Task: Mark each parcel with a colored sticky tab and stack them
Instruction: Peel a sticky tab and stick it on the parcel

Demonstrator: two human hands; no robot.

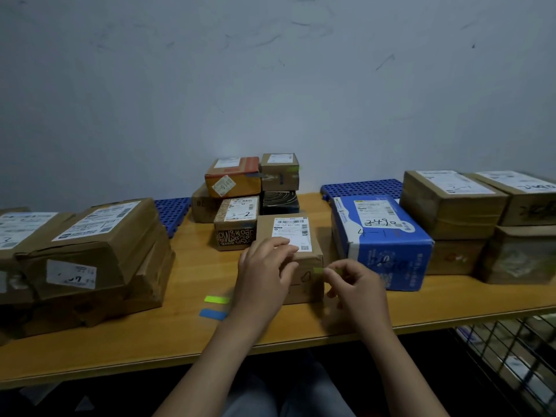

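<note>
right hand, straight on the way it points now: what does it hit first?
The small brown parcel, at its near right corner. The right hand pinches a green tab and points left at that corner. The tab looks at or almost at the cardboard, though depth is unclear.

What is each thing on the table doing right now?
Small brown cardboard parcel: closed, under the left hand.
Small green sticky tab: pinched by the right hand, at the parcel's front corner.
Yellow-green sticky strip: lying loose on the wooden table.
Blue sticky strip: lying loose beside it.
Big blue cardboard box: closed, not stacked.
Back cardboard parcels: stacked.
</note>
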